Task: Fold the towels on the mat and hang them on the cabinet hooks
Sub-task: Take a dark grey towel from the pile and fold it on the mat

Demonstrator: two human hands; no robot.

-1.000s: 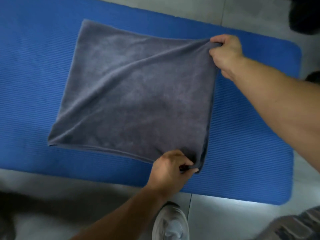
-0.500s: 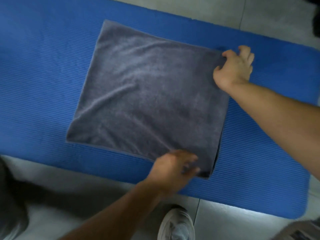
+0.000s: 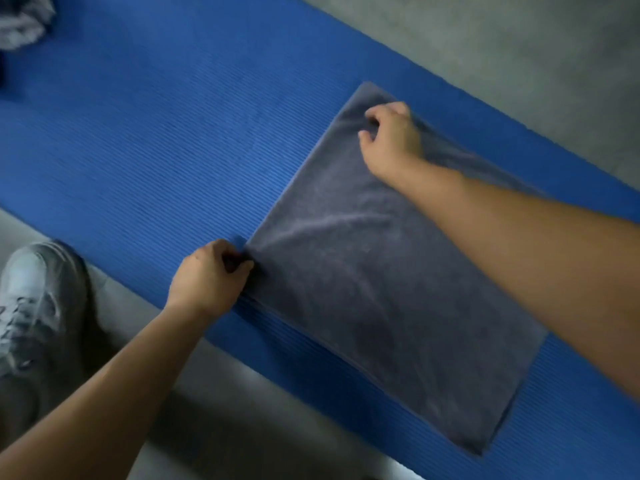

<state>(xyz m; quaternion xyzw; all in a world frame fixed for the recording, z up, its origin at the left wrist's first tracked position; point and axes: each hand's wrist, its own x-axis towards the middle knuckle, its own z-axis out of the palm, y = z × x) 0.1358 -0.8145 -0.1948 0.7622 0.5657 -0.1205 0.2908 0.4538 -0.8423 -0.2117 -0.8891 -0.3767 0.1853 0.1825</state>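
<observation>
Grip has changed sides: a second ago both hands held the two corners of the right-hand edge of the dark grey terry towel (image 3: pixel 398 289), and half a second ago they were letting those corners down onto the blue ribbed foam mat (image 3: pixel 138 150). Now the left hand (image 3: pixel 207 275) pinches the near corner of the towel's left edge, thumb and curled fingers closed on the cloth. The right hand (image 3: pixel 391 140) has its fingers curled into the fabric at the far corner of that same edge, bunching it a little. The towel lies flat on the mat as a doubled rectangle, with shallow creases across it and layered edges showing along its near and right sides. I judge that one fold is finished and the next is being set up, likely carrying the left edge over to the right. Hanging is not yet begun; no cabinet or hooks are in view. A crumpled pale grey cloth (image 3: pixel 20 22), perhaps another towel, lies at the mat's far left, and a grey sneaker (image 3: pixel 31 299) stands on the grey floor (image 3: pixel 519 36) beside the near edge
</observation>
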